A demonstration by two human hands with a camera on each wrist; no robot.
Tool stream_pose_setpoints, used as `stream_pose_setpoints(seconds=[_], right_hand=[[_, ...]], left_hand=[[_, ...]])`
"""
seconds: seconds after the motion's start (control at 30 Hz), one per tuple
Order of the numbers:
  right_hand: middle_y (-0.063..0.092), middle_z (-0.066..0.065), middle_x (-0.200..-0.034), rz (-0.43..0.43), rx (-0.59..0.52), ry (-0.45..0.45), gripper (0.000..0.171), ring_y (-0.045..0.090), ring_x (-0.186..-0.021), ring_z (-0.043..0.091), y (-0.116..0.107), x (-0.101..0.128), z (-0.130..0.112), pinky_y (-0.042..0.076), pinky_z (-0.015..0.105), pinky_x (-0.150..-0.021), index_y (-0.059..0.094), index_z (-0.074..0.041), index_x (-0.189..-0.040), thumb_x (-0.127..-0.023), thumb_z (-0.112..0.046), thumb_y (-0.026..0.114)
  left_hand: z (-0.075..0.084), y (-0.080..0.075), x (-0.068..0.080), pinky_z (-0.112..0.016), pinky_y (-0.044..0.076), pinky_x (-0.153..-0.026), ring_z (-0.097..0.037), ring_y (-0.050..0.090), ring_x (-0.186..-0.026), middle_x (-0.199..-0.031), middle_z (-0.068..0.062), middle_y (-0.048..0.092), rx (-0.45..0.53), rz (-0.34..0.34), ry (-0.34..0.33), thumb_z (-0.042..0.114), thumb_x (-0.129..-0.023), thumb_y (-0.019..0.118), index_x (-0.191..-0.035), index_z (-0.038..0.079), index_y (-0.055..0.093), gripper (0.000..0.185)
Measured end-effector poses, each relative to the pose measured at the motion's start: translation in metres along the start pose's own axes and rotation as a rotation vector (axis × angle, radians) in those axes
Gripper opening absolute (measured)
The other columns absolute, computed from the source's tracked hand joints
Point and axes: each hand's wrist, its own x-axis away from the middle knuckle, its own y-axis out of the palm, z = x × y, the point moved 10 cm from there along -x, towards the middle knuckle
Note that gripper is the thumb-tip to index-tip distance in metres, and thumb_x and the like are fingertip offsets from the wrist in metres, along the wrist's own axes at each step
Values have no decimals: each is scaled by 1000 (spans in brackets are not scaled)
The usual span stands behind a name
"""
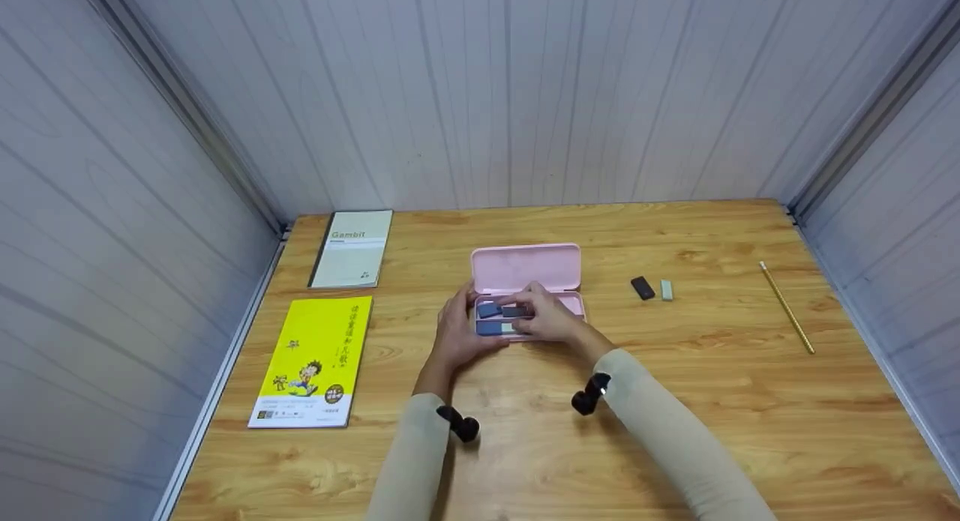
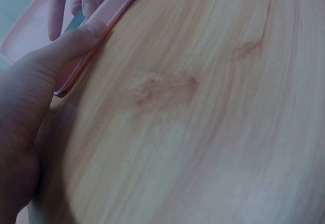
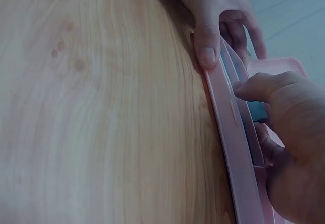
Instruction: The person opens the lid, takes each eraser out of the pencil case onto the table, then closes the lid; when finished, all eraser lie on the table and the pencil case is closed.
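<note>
A pink pencil case [image 1: 526, 270] lies on the table with its lid raised toward the back wall. My left hand [image 1: 459, 330] grips its left end, the thumb [image 2: 84, 38] along the front rim. Inside are a blue eraser [image 1: 489, 309] in the rear compartment and a blue-and-white eraser [image 1: 489, 328] in the front one. My right hand [image 1: 551, 317] reaches into the case from the right and pinches a dark eraser [image 1: 514, 311] between thumb and fingers. In the right wrist view, a teal block [image 3: 258, 111] shows between them; the fingers partly hide the contents.
To the right lie a black eraser [image 1: 643, 288], a pale green eraser [image 1: 667, 290] and a gold pencil [image 1: 786, 307]. On the left are a grey-white notebook [image 1: 352, 255] and a yellow book [image 1: 319, 348]. Panelled walls [image 1: 480, 94] bound the wooden table [image 1: 525, 446] at the back and sides.
</note>
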Motion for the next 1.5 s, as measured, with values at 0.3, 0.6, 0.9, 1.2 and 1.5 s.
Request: stream_pose_setpoints(seconds=[0.3, 0.6, 0.9, 1.2, 1.5], right_hand=[[54, 9, -111, -20, 34, 23, 38, 55, -100, 20, 1, -1, 9, 45, 32, -87, 79, -21, -130, -93, -12, 79], [66, 28, -129, 70, -191, 47, 45, 66, -115, 37, -19, 7, -7, 53, 41, -100, 68, -4, -133, -90, 9, 73], [69, 19, -115, 165, -362, 88, 51, 64, -97, 17, -31, 8, 4, 55, 22, -87, 62, 2, -138, -90, 14, 75], [69, 18, -110, 200, -438, 62, 56, 67, -95, 20, -43, 9, 2, 57, 18, -85, 61, 8, -143, -89, 16, 75], [66, 10, -111, 196, -483, 142, 57, 67, -93, 13, -56, 21, 14, 63, 21, -79, 60, 6, -147, -93, 16, 75]], left_hand=[[1, 0, 0, -64, 30, -136, -39, 53, -148, -153, -18, 66, -5, 3, -3, 34, -68, 108, -174, 7, 35, 131], [0, 1, 0, -63, 30, -137, -41, 53, -150, -154, -19, 67, 6, 10, -2, 34, -67, 108, -174, 7, 36, 131], [-1, 0, 1, -62, 27, -139, -39, 51, -152, -153, -16, 67, 20, 13, -27, 33, -65, 110, -175, 9, 35, 135], [-3, 2, 2, -61, 28, -138, -36, 52, -151, -155, -13, 67, 35, 8, -46, 33, -67, 110, -176, 11, 34, 135], [-4, 2, 0, -61, 25, -140, -36, 49, -154, -159, -12, 65, 39, -1, -58, 35, -68, 110, -177, 13, 32, 136]])
